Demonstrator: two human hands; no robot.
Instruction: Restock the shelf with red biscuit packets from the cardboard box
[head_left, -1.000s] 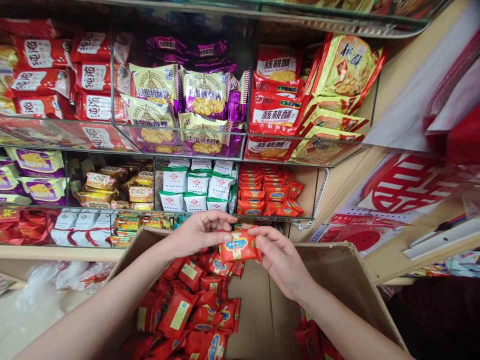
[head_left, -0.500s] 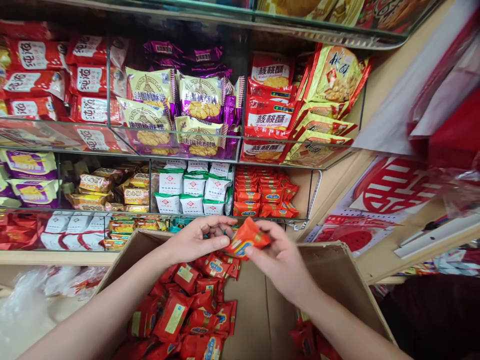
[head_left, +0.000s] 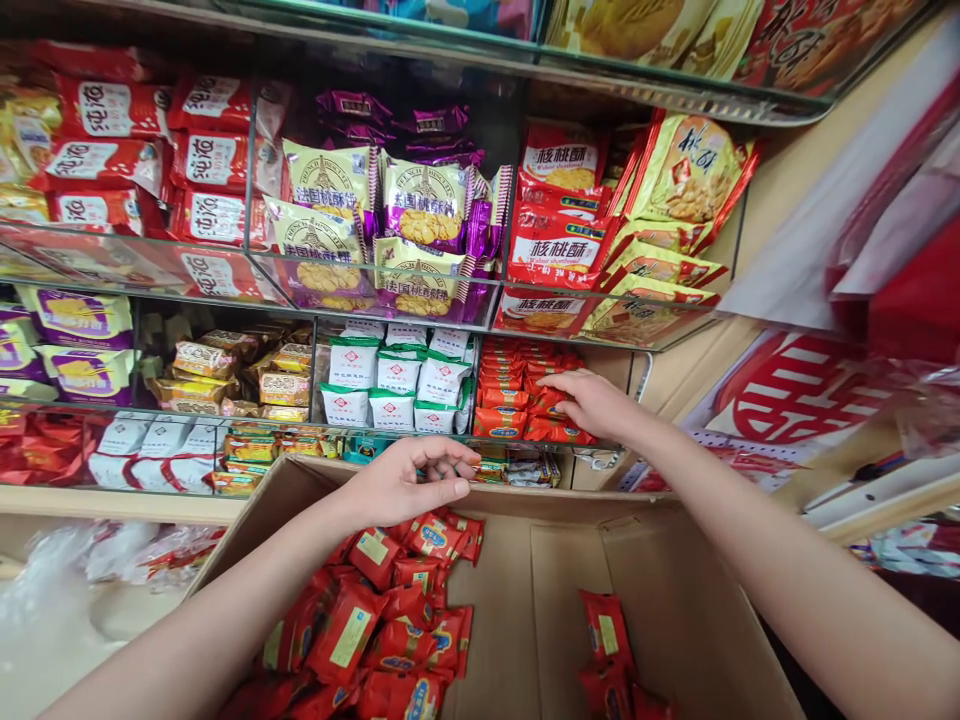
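Observation:
Small red packets (head_left: 409,640) lie heaped in the left part of a cardboard box (head_left: 510,600), with a few more red packets (head_left: 607,640) at its right. Over the back edge of the box hovers my left hand (head_left: 416,480), its fingers slightly curled and apart, holding nothing. My right hand (head_left: 589,402) reaches into the lower shelf compartment of stacked red packets (head_left: 501,395). Its fingers rest on a red packet at the right of that stack, and the fingertips are pressed around it.
White and green packets (head_left: 397,375) fill the compartment left of the red stack. A glass shelf edge (head_left: 375,285) runs above, holding purple and red biscuit packs. Plastic bags (head_left: 142,560) lie at the lower left.
My right hand has moved up and right from above the box to the shelf, with the red packet it held. My left hand has stayed nearly in place. The view has shifted slightly.

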